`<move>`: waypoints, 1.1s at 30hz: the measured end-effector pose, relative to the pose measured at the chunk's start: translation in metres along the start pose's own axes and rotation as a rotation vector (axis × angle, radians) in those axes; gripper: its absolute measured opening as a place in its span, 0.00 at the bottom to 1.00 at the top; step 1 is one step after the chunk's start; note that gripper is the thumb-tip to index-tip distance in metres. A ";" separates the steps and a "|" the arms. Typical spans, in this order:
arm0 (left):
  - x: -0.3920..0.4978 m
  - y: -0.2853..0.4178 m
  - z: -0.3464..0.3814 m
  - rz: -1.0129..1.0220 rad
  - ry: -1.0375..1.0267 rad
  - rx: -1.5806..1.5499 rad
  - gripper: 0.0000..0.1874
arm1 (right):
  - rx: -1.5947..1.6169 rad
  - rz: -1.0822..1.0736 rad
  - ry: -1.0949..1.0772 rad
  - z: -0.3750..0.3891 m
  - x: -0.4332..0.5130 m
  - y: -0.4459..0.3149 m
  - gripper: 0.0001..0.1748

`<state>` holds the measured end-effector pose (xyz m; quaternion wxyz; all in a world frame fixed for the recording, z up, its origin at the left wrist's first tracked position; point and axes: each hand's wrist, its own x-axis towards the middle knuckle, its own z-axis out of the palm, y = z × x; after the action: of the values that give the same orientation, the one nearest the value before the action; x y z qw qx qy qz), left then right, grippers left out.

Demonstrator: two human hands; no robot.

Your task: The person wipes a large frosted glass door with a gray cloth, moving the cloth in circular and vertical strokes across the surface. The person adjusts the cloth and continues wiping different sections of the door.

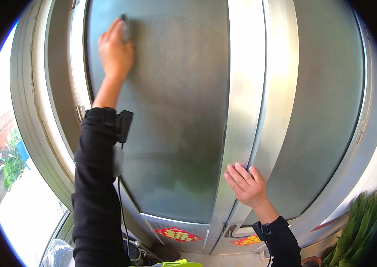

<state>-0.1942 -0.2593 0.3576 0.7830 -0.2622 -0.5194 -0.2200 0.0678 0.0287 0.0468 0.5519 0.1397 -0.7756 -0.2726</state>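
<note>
My left hand (115, 50) is raised to the upper left of a frosted glass pane (175, 110) in a metal double door. Its fingers close around a small dark grey object (126, 30) against the glass; blur hides its exact kind. Lower down and to the right, my right hand (247, 187) rests on the silvery door stile (241, 133) where the two leaves meet. Nothing is in that hand, and its fingers lie extended. A dark curved door handle (231, 231) sits just below it.
Red and gold paper decorations (179, 234) are fixed to the lower door panels. A leafy green plant (353, 230) stands at the lower right. Hinges (81, 113) line the left frame, beside a bright opening outdoors. A black cable (120, 200) hangs along my left sleeve.
</note>
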 end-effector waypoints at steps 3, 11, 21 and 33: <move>-0.007 -0.058 -0.006 -0.175 -0.014 0.137 0.25 | 0.002 -0.001 -0.011 0.001 -0.001 0.000 0.16; 0.001 -0.071 -0.001 -0.301 0.002 0.220 0.22 | 0.000 0.007 0.017 -0.002 0.001 0.001 0.15; 0.060 0.151 0.038 0.148 0.059 -0.294 0.21 | -0.018 0.002 0.061 0.006 -0.001 0.001 0.14; 0.029 0.149 -0.001 0.442 -0.137 -0.424 0.27 | 0.014 -0.016 0.017 0.000 -0.001 0.003 0.15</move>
<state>-0.0911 -0.1478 0.3572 0.7029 -0.5403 -0.4440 -0.1299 0.0681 0.0317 0.0480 0.5555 0.1520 -0.7715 -0.2702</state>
